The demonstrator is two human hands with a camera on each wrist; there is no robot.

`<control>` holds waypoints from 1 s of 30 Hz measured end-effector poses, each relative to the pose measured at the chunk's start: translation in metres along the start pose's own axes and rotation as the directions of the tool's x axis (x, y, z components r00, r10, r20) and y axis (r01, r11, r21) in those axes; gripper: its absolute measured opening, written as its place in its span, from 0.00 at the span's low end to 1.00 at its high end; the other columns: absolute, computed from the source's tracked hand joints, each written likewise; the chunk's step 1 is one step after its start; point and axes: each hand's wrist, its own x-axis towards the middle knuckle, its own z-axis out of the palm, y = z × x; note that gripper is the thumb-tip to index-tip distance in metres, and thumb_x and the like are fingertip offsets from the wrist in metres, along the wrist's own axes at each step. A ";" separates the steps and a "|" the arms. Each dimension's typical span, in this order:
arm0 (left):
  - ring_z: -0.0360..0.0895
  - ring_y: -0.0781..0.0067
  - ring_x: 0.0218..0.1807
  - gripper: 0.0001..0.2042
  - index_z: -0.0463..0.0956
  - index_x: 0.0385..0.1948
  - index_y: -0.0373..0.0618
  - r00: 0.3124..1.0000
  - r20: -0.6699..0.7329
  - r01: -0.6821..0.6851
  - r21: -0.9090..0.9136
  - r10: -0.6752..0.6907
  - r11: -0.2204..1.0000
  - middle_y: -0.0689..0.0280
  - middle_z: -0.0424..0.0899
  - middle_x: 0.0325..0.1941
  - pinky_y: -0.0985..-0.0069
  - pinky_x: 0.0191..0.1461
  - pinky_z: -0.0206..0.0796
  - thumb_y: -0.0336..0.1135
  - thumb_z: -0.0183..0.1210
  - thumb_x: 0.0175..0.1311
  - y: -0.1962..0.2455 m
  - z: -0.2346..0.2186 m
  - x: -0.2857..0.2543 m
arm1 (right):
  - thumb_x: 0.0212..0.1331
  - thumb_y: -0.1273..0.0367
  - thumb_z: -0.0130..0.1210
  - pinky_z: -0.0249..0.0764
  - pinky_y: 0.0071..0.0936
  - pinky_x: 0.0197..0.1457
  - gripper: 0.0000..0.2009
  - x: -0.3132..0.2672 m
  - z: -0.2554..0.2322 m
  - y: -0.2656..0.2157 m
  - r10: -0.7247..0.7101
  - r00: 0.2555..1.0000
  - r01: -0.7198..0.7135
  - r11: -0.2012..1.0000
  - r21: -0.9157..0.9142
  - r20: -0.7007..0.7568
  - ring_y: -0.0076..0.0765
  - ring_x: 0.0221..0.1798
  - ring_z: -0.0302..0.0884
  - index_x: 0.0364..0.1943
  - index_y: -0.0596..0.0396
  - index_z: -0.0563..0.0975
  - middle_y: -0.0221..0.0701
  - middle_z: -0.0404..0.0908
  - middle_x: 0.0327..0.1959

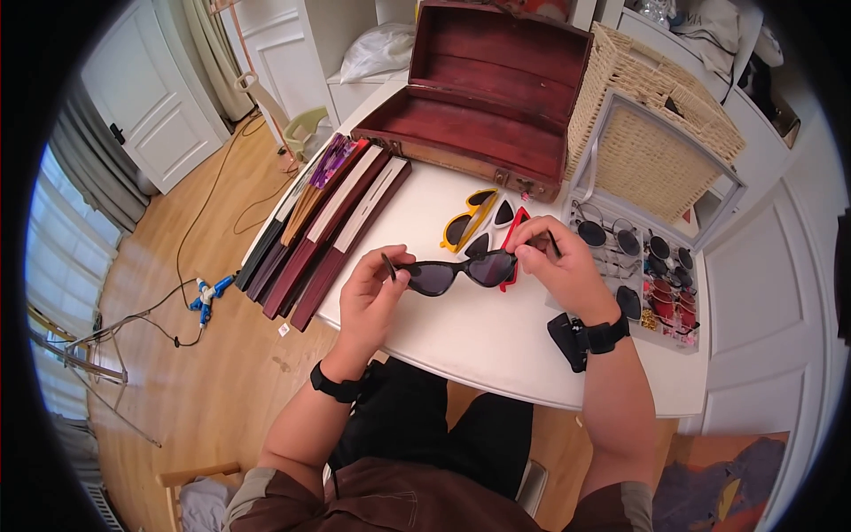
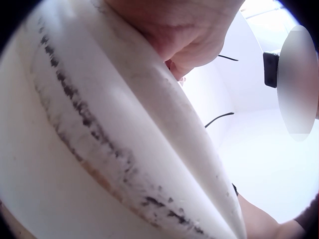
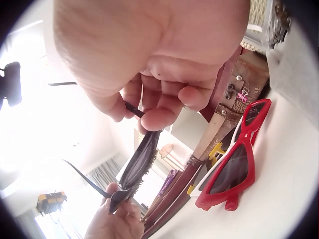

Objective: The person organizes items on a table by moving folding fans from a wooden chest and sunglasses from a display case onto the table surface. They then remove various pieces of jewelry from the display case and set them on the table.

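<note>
1. Left hand (image 1: 368,301) is pinching one arm of the black sunglasses (image 1: 434,277) between thumb and fingers; right hand (image 1: 563,270) is pinching the other near the hinge.
2. One black pair, two lenses, both arms unfolded. It's hanging between the hands, above the bench (image 1: 479,355).
3. Three loose pairs are lying just beyond: one yellow pair (image 1: 456,232), one white pair (image 1: 503,215), one red pair (image 3: 250,159).
4. One chest (image 1: 492,133) is standing open behind them. Thick bound volumes (image 1: 330,257) are lying side by side to its left; at least four, exact count unclear.
5. Right side: one compartment box (image 1: 638,266) is holding many glasses, overlapping too much to count. Its one lid is standing raised, with one woven basket (image 1: 612,71) sitting behind.
6. Right wrist view is showing small spikes along the black frame and one pink clip (image 3: 242,94) on the chest; head view isn't resolving the spikes. Only left wrist view is showing dark scuffs (image 2: 84,112) along the bench edge.
</note>
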 end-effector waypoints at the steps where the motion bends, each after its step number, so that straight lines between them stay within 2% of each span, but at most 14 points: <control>1: 0.78 0.72 0.57 0.10 0.72 0.54 0.42 1.000 0.001 -0.002 0.000 0.002 1.000 0.60 0.79 0.57 0.72 0.58 0.76 0.23 0.55 0.75 -0.001 0.000 0.001 | 0.72 0.74 0.57 0.72 0.17 0.44 0.05 0.001 0.000 0.001 -0.002 1.000 0.002 1.000 -0.001 0.000 0.15 0.40 0.73 0.47 0.57 0.76 0.24 0.80 0.44; 3: 0.78 0.72 0.56 0.13 0.69 0.58 0.43 0.998 -0.010 -0.061 -0.142 0.060 0.988 0.60 0.80 0.55 0.73 0.57 0.77 0.25 0.56 0.76 -0.004 0.000 0.001 | 0.74 0.72 0.56 0.72 0.17 0.41 0.05 0.000 -0.001 0.004 0.076 0.997 -0.074 0.995 0.066 -0.016 0.15 0.36 0.73 0.48 0.58 0.76 0.25 0.81 0.41; 7: 0.78 0.72 0.55 0.15 0.66 0.59 0.44 0.992 0.000 -0.123 -0.125 0.124 0.984 0.60 0.80 0.55 0.72 0.59 0.75 0.25 0.56 0.76 -0.008 0.002 -0.003 | 0.74 0.71 0.56 0.73 0.18 0.39 0.07 -0.001 0.000 0.004 0.073 0.997 -0.070 0.993 0.091 -0.033 0.15 0.33 0.73 0.49 0.58 0.77 0.25 0.82 0.39; 9: 0.77 0.75 0.54 0.14 0.69 0.59 0.41 0.994 0.041 -0.096 -0.065 0.099 0.993 0.61 0.80 0.53 0.74 0.62 0.70 0.23 0.55 0.76 -0.006 0.001 -0.003 | 0.76 0.70 0.54 0.72 0.18 0.38 0.07 0.000 -0.002 0.006 0.095 0.994 -0.090 0.991 0.103 -0.051 0.15 0.32 0.72 0.50 0.58 0.77 0.26 0.83 0.40; 13: 0.77 0.75 0.53 0.13 0.73 0.59 0.39 0.993 0.073 -0.094 0.033 0.091 0.995 0.62 0.80 0.52 0.75 0.62 0.69 0.22 0.54 0.76 -0.002 0.003 -0.002 | 0.77 0.69 0.53 0.71 0.17 0.37 0.08 -0.001 -0.005 0.012 0.058 0.997 -0.052 0.993 0.107 -0.049 0.14 0.31 0.71 0.51 0.58 0.78 0.26 0.83 0.40; 16: 0.76 0.74 0.53 0.12 0.78 0.55 0.36 0.984 0.097 -0.156 0.102 0.146 0.982 0.63 0.79 0.51 0.76 0.60 0.69 0.21 0.55 0.74 0.002 0.003 0.000 | 0.77 0.68 0.53 0.71 0.17 0.36 0.09 -0.001 -0.006 0.013 0.034 0.998 -0.029 0.996 0.089 -0.045 0.14 0.30 0.70 0.51 0.59 0.79 0.26 0.83 0.41; 18: 0.76 0.74 0.52 0.11 0.81 0.53 0.35 0.977 0.160 -0.177 0.226 0.143 0.958 0.62 0.78 0.51 0.76 0.58 0.69 0.21 0.55 0.73 0.011 0.003 0.000 | 0.77 0.68 0.54 0.72 0.17 0.37 0.10 -0.001 -0.007 0.012 0.085 0.994 -0.084 0.996 0.024 -0.061 0.16 0.32 0.74 0.52 0.60 0.80 0.25 0.83 0.39; 22: 0.75 0.74 0.51 0.10 0.82 0.50 0.35 0.980 0.181 -0.126 0.240 0.084 0.963 0.61 0.78 0.51 0.77 0.58 0.67 0.21 0.55 0.73 0.014 0.005 -0.001 | 0.75 0.68 0.57 0.74 0.18 0.38 0.10 -0.001 -0.002 -0.001 0.080 0.993 -0.085 0.994 -0.065 -0.084 0.17 0.34 0.77 0.50 0.60 0.82 0.25 0.83 0.37; 24: 0.75 0.74 0.50 0.10 0.83 0.49 0.34 0.977 0.189 -0.150 0.268 0.101 0.952 0.62 0.78 0.50 0.78 0.55 0.67 0.21 0.55 0.73 0.012 0.004 -0.002 | 0.71 0.68 0.61 0.76 0.24 0.40 0.09 0.000 -0.001 -0.005 -0.002 1.000 0.000 0.953 -0.302 -0.008 0.24 0.36 0.81 0.47 0.58 0.84 0.27 0.84 0.36; 25: 0.75 0.74 0.50 0.10 0.83 0.49 0.34 0.977 0.190 -0.150 0.266 0.100 0.952 0.62 0.78 0.50 0.78 0.55 0.67 0.21 0.55 0.73 0.012 0.004 -0.002 | 0.71 0.68 0.61 0.76 0.24 0.40 0.09 -0.001 0.000 -0.007 -0.001 1.000 -0.002 0.953 -0.304 -0.009 0.24 0.36 0.81 0.47 0.58 0.84 0.27 0.84 0.36; 27: 0.76 0.75 0.49 0.11 0.85 0.50 0.37 0.983 0.174 -0.107 0.241 0.065 0.965 0.63 0.79 0.48 0.78 0.53 0.68 0.22 0.56 0.72 0.012 0.004 -0.002 | 0.67 0.67 0.64 0.77 0.30 0.42 0.08 -0.001 0.002 -0.010 -0.085 0.994 0.110 0.854 -0.508 0.073 0.35 0.36 0.82 0.44 0.56 0.85 0.31 0.84 0.37; 28: 0.76 0.75 0.49 0.11 0.85 0.50 0.37 0.982 0.175 -0.109 0.239 0.068 0.965 0.63 0.79 0.48 0.78 0.53 0.68 0.22 0.56 0.72 0.012 0.004 -0.003 | 0.67 0.67 0.64 0.77 0.30 0.42 0.08 0.000 0.004 -0.010 -0.086 0.994 0.111 0.853 -0.510 0.072 0.35 0.36 0.82 0.44 0.56 0.85 0.31 0.84 0.37; 30: 0.76 0.75 0.48 0.11 0.85 0.50 0.37 0.979 0.199 -0.095 0.256 0.044 0.962 0.63 0.79 0.48 0.78 0.53 0.68 0.21 0.57 0.71 0.014 0.004 -0.001 | 0.64 0.70 0.66 0.76 0.29 0.41 0.07 0.001 0.006 -0.011 -0.150 0.977 0.211 0.790 -0.576 0.153 0.35 0.36 0.81 0.43 0.57 0.87 0.31 0.84 0.36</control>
